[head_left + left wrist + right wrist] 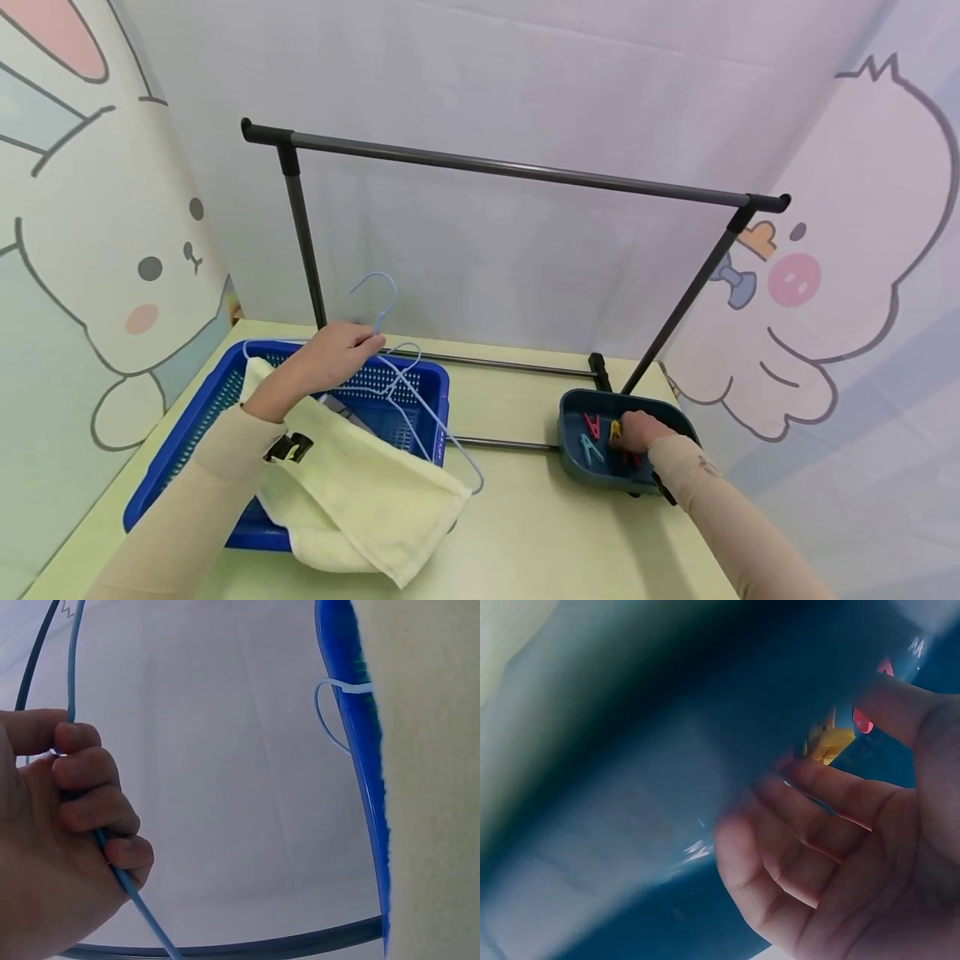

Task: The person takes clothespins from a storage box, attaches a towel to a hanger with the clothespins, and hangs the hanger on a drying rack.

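My left hand [330, 362] grips a light blue wire hanger [394, 293] just below its hook. A pale yellow towel [375, 492] hangs on the hanger, draped over the front of a blue basket [446, 400]. In the left wrist view, curled fingers [90, 769] wrap the hanger wire. My right hand [642, 432] reaches into a dark blue tub [581, 475]. Its thumb and forefinger stand apart around a yellow clothespin [832, 744], with the forefinger at or very near it. Red [592, 426] and light blue [591, 450] clothespins lie beside that hand.
Behind both containers stands a dark grey garment rack [517, 169] with a high crossbar and low rails. Another light blue hanger [401, 392] lies in the basket. The pale yellow table [525, 533] meets a white curtain [480, 258] at the back.
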A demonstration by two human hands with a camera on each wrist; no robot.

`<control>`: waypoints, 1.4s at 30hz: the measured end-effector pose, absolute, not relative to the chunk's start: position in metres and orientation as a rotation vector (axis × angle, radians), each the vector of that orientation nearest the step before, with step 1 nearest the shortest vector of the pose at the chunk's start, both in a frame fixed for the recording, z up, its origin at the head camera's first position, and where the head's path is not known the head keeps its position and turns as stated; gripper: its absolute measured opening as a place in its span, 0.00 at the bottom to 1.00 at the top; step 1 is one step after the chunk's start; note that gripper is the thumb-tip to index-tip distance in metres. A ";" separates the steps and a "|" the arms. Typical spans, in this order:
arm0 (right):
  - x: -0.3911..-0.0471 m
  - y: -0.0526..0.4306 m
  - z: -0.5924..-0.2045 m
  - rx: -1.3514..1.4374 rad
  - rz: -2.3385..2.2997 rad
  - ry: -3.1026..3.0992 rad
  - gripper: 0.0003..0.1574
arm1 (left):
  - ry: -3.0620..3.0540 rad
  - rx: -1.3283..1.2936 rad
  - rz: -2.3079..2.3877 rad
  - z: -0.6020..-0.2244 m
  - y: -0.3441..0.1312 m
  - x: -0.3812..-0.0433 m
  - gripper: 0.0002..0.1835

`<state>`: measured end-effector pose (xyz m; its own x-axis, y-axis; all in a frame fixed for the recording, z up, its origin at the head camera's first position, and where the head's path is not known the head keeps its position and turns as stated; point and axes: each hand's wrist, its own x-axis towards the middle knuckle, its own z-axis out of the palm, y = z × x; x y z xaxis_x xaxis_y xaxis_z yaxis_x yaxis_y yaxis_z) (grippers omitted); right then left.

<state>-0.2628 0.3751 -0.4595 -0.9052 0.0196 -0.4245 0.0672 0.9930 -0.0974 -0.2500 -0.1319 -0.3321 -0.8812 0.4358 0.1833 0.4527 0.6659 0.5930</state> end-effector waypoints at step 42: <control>-0.277 0.373 -0.456 -0.126 -0.202 2.712 0.12 | -2.856 -0.798 -1.036 -0.327 -0.131 -0.248 0.18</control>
